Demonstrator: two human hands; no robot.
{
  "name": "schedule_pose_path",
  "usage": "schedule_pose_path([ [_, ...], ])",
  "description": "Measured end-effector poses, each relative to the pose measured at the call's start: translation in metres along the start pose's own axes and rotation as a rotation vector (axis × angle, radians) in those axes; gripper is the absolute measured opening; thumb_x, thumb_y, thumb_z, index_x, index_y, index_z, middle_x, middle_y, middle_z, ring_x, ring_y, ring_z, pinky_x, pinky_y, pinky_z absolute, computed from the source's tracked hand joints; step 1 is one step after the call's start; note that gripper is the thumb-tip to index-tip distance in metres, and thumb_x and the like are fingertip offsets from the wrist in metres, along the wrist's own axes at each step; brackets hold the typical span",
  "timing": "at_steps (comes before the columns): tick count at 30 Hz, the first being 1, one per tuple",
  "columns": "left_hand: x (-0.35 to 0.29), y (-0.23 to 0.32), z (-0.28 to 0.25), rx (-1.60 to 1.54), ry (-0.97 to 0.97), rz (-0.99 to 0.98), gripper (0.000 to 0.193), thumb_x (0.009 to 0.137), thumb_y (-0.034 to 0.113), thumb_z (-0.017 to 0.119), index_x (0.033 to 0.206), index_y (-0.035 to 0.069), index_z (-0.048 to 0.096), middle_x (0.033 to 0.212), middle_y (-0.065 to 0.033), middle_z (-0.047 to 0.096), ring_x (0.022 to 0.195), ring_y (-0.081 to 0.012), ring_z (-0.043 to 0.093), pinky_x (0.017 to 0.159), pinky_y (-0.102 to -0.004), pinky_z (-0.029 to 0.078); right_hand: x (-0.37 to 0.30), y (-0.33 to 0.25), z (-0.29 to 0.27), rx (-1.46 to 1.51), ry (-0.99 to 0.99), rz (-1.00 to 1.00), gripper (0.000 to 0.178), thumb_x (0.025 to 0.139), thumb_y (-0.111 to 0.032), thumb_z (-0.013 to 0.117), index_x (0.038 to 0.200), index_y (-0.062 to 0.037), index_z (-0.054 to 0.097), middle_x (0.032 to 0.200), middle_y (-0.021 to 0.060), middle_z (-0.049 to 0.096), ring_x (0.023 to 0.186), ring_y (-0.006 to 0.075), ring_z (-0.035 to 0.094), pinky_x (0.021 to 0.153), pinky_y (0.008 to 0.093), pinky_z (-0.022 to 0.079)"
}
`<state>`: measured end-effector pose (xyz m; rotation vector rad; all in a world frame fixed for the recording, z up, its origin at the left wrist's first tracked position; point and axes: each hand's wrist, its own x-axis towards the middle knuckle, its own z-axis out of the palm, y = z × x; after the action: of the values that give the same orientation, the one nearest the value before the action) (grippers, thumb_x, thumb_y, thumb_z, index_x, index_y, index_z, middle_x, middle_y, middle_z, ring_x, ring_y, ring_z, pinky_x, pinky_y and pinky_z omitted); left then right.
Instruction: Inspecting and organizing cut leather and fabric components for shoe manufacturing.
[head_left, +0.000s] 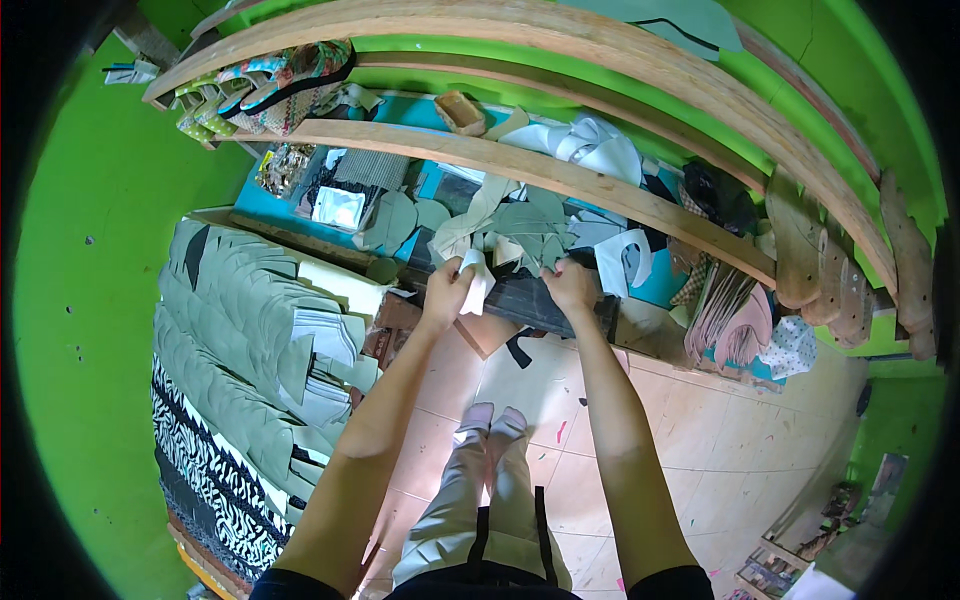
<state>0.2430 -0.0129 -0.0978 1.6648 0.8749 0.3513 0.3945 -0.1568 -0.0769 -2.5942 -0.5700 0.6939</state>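
Observation:
My left hand (448,291) is closed on a curved white cut piece (476,284), which hangs from the fingers at the worktable's front edge. To its right my right hand (571,284) is pinched at the rim of a pile of grey-green cut pieces (533,226). What sits between those fingertips, if anything, is too small to make out. Right beside that hand lies a white piece with a curved cutout (624,260). Further grey-green pieces (390,220) are spread to the left on the turquoise tabletop (655,284).
Wooden rails (560,165) cross above the table, with patterned shoes (290,88) at upper left. Stacked grey-green pieces (235,330) cover a surface on my left. Pink pieces (735,322) and a dotted white bundle (788,347) sit at the right end. Below is a tiled floor (690,430).

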Motion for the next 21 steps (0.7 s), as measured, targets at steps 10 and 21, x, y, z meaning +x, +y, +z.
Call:
schedule_pose_path([
  [10,-0.02,0.014,0.001,-0.063,0.083,0.139,0.022,0.078,0.019,0.056,0.077,-0.004,0.055,0.073,-0.0143,0.053,0.067,-0.0239,0.051,0.065,-0.0296,0.04,-0.005,0.01,-0.017,1.244,0.209,-0.428,0.007,0.072,0.003,0.045,0.067,-0.0024,0.044,0.077,0.0045,0.055,0.071,0.0121,0.05,0.061,0.0248,0.04],
  [21,-0.089,0.055,-0.004,-0.464,-0.013,0.003,0.021,0.082,0.018,0.053,0.082,-0.001,0.062,0.089,-0.0025,0.058,0.084,-0.0103,0.05,0.079,-0.0239,0.036,-0.084,-0.058,-0.036,-0.006,0.191,-1.171,0.039,0.073,-0.018,0.053,0.111,-0.0088,0.048,0.085,0.0102,0.06,0.069,0.0303,0.059,0.063,0.0386,0.046],
])
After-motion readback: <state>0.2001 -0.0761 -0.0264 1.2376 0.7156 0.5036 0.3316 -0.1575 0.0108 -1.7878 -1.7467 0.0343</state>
